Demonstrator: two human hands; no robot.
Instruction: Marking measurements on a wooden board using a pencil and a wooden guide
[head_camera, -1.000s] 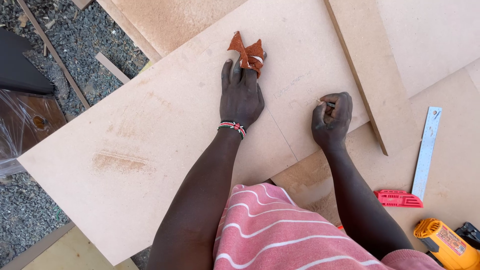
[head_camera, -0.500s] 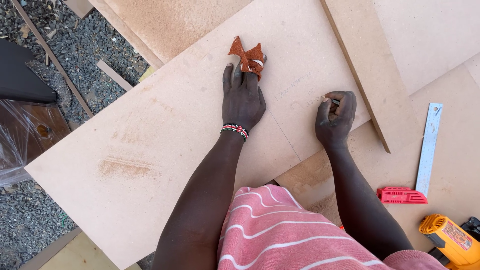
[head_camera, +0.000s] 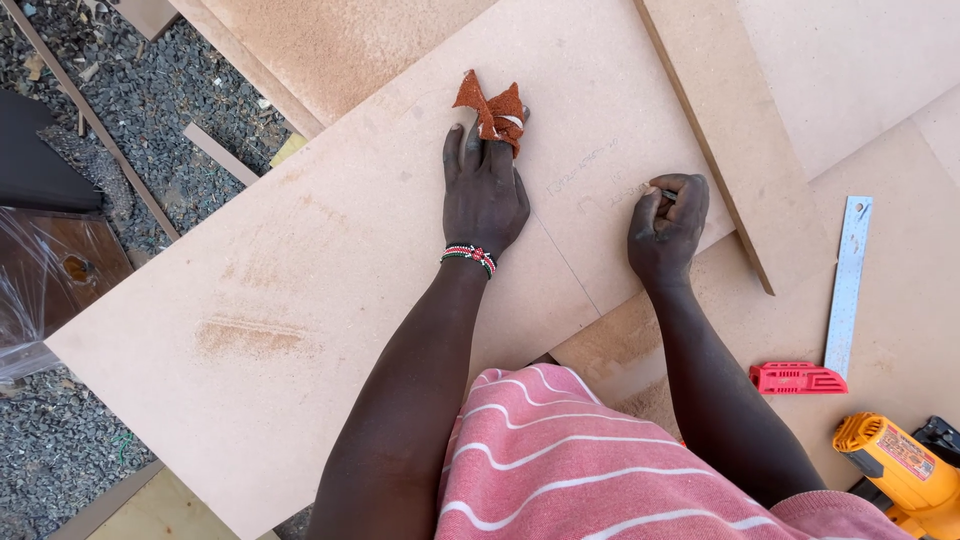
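Setting: outdoor work spot on grey gravel (head_camera: 150, 90), with pale brown fibreboard sheets stacked at angles over one another.
Work surface: large flat tan fibreboard panel (head_camera: 330, 290), lying level, dusted with sanding marks and crossed by a thin pencilled line.
Left hand (head_camera: 484, 195): pressed flat on the panel, fingers stretched forward, apparently steadying the sheet under its weight.
Left grip: a crumpled piece of rust-red sandpaper (head_camera: 493, 108) is pinched between the fingertips, just ahead of the knuckles and touching the board.
Right hand (head_camera: 666, 228): curled into a loose fist, resting on the panel to the right of the left hand.
Right grip: closed around a slim pencil-like marker (head_camera: 666, 194), only its tip showing; the tip meets the board just beside faint written marks, the heel of the hand braced for control.
Beyond the right hand: narrow fibreboard strip (head_camera: 735, 130), lying diagonally across the sheets.
Further right: steel ruler blade with a red plastic square handle (head_camera: 797, 378), laid flat within reach.
Lower right corner: yellow power tool (head_camera: 890, 470), partly out of view.
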